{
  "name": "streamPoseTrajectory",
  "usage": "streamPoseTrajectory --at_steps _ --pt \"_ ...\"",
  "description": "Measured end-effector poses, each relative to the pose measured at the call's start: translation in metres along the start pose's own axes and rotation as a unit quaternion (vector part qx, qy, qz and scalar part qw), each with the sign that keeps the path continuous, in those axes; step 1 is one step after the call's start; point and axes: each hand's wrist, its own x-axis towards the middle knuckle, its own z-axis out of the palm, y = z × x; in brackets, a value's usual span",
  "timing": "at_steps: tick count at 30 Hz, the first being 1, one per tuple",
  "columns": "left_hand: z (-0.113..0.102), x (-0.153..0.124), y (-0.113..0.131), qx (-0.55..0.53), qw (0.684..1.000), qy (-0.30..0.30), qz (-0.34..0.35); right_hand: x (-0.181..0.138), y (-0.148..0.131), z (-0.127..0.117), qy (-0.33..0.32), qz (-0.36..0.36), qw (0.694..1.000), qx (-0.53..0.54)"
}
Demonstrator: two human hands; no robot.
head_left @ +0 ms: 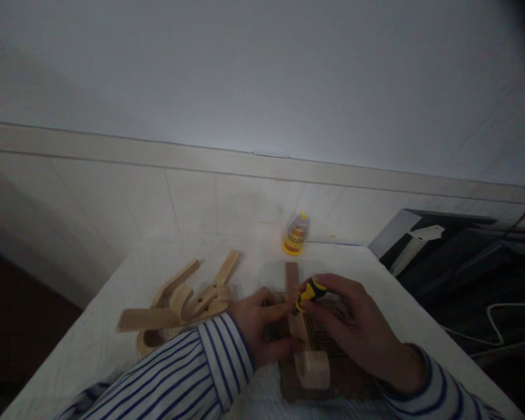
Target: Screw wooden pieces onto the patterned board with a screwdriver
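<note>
Screwdriver [312, 290] in R hand's [361, 324] grip; L hand's [259, 328] hold on wood [299, 330], container's [296, 235] contents unclr.

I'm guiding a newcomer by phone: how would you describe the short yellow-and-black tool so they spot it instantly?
On the white table, find the flat brown patterned board. Over it, in the right hand's grip, is the yellow-and-black tool. Unlike the clear, yellow-based container behind, it is held; unlike the tan wooden strip beside it, it is two-coloured.
</note>
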Motion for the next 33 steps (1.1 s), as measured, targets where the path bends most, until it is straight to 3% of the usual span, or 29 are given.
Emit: streamPoseTrajectory --at_steps 10,15,33 --pt "-0.0021 0.0001 0.0033 -0.006 1.000 -0.005 -0.010 0.0048 -0.0065 -0.0056 -0.066 0.008 0.990 0.121" --pt "-0.0026 -0.0002 0.0031 -0.006 1.000 -0.006 -0.013 0.0016 -0.0019 -0.0051 -0.080 0.040 0.988 0.124" --pt "0.0015 0.0003 -0.0013 -0.014 1.000 -0.002 -0.003 0.0008 -0.0029 -0.0006 -0.035 0.018 0.994 0.102"
